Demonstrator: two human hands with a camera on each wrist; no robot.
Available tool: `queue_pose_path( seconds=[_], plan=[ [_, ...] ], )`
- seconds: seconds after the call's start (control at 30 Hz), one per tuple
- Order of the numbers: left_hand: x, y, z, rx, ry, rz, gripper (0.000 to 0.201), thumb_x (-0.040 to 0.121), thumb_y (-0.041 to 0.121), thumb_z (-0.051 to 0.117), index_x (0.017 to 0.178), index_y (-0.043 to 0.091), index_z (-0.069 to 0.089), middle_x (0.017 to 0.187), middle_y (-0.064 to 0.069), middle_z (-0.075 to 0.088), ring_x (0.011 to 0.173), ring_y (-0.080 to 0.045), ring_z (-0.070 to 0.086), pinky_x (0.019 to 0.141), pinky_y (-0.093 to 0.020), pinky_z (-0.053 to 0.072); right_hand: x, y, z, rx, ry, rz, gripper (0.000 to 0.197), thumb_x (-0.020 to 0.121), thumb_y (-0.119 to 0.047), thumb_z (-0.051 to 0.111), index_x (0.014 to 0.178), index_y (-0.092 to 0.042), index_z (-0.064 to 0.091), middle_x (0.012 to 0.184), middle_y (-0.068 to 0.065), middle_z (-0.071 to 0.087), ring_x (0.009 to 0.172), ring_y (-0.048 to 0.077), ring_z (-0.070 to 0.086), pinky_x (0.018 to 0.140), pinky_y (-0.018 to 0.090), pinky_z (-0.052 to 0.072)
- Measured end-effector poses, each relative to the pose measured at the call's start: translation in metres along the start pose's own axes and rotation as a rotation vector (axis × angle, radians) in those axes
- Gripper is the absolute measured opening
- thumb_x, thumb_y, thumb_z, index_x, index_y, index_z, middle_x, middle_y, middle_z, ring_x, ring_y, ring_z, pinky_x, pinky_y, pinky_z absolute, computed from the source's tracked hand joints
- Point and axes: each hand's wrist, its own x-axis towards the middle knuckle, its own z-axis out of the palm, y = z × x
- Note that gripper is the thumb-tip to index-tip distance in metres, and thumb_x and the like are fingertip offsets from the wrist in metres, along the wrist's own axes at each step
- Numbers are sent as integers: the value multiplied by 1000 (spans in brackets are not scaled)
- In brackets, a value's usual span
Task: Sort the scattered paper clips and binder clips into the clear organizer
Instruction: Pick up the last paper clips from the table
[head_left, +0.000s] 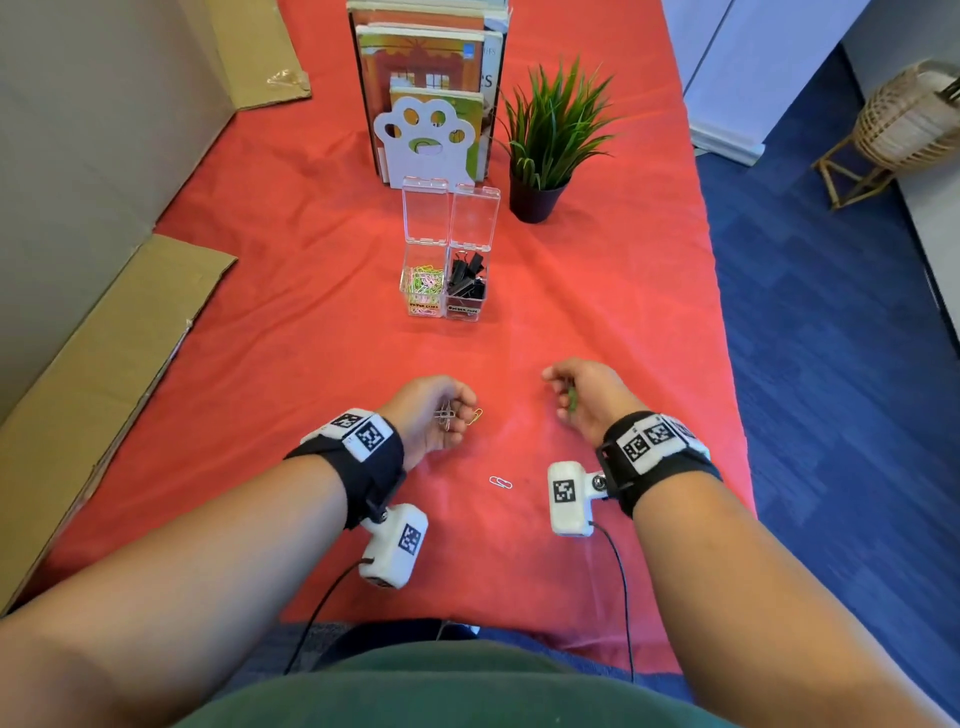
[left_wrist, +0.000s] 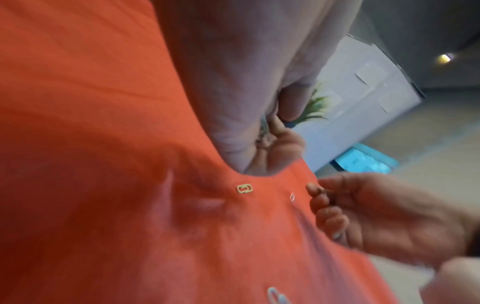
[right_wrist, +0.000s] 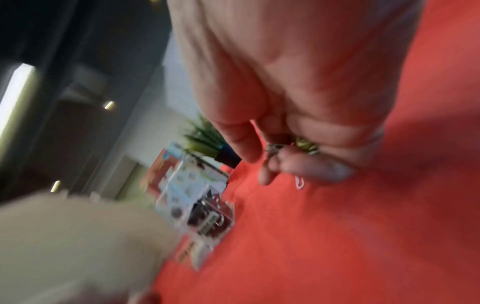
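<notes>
The clear organizer (head_left: 444, 291) stands mid-table with both lids up; its left cell holds coloured paper clips (head_left: 427, 280), its right cell black binder clips (head_left: 467, 280). My left hand (head_left: 453, 418) hovers low over the red cloth and curls round a few silver paper clips (head_left: 445, 415). A yellow paper clip (head_left: 474, 416) lies just right of its fingers, also the yellow clip (left_wrist: 244, 188). My right hand (head_left: 560, 399) grips green clips (head_left: 572, 399), with green clips (right_wrist: 307, 147) and a silver clip (right_wrist: 272, 148) in its curled fingers. A white clip (head_left: 500, 482) lies between my wrists.
Behind the organizer stand books in a paw-shaped bookend (head_left: 426, 135) and a potted plant (head_left: 545, 150). Cardboard sheets (head_left: 104, 353) cover the left side. The table edge (head_left: 727, 364) drops to blue carpet on the right. Another small clip (right_wrist: 300, 182) lies under my right fingers.
</notes>
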Motion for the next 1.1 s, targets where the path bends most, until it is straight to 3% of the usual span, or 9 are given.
queue_pose_path(
  seconds=[0.13, 0.23, 0.4, 0.5, 0.6, 0.7, 0.8, 0.93, 1.1],
  plan=[
    [19, -10, 5, 988, 251, 328, 16, 83, 28, 60, 77, 14, 66, 75, -8, 67, 68, -23, 61, 65, -29, 45, 19, -11, 2, -672, 239, -127, 36, 89, -19, 48, 117, 0, 59, 121, 24, 59, 116, 35, 55, 94, 34, 44],
    [24, -17, 5, 1325, 228, 424, 27, 85, 30, 60, 102, 10, 65, 107, -13, 66, 102, -29, 60, 89, -33, 45, 20, -10, 11, -869, 356, -183, 46, 90, -24, 47, 126, 4, 45, 132, 25, 48, 124, 39, 49, 101, 40, 41],
    [29, -29, 7, 1471, 133, 422, 22, 92, 17, 47, 103, 4, 60, 111, -16, 60, 104, -34, 58, 91, -39, 48, 19, -3, 14, -1067, 335, -222, 37, 91, -10, 37, 126, 0, 42, 132, 22, 44, 124, 40, 46, 101, 43, 40],
    [26, -26, 6, 1307, 109, 409, 15, 88, 14, 47, 83, 11, 60, 96, -13, 65, 91, -29, 60, 80, -35, 46, 12, -8, 7, -953, 147, -250, 21, 92, -15, 41, 105, -4, 54, 115, 24, 58, 107, 38, 59, 89, 36, 47],
    [15, -18, 6, 679, -10, 154, 18, 79, 16, 49, 63, 21, 45, 67, -3, 52, 55, -15, 46, 54, -27, 36, -7, -8, -6, -249, -126, -155, 22, 87, -7, 39, 67, -15, 46, 65, 10, 49, 47, 19, 48, 43, 21, 36],
    [3, -14, 2, -23, -259, -65, 7, 66, 12, 40, 62, 16, 44, 58, -5, 55, 42, -12, 43, 46, -21, 35, -29, -2, -23, 405, -416, -59, 12, 75, -12, 42, 65, -12, 48, 60, 5, 47, 44, 12, 40, 40, 20, 33],
    [1, -17, 7, -59, -273, -133, 22, 80, 18, 35, 64, 14, 50, 59, -8, 58, 42, -13, 48, 45, -20, 41, -34, 2, -28, 578, -419, -47, 15, 75, -20, 49, 68, -9, 58, 64, 6, 54, 50, 15, 48, 45, 22, 42],
    [5, -35, 24, 825, -109, 133, 20, 85, 28, 56, 68, 19, 58, 58, 0, 53, 42, -2, 47, 43, -16, 37, -29, 5, -23, 343, -194, 42, 22, 90, -7, 43, 76, -9, 59, 69, 3, 53, 55, 11, 48, 47, 20, 44],
    [0, -48, 25, 1666, -185, 453, 28, 91, 33, 50, 100, 9, 60, 108, -9, 63, 101, -27, 60, 85, -35, 46, -25, 9, -11, -143, 6, 13, 38, 89, 9, 24, 67, -13, 45, 66, 3, 40, 55, 12, 37, 43, 19, 36]
  ],
)
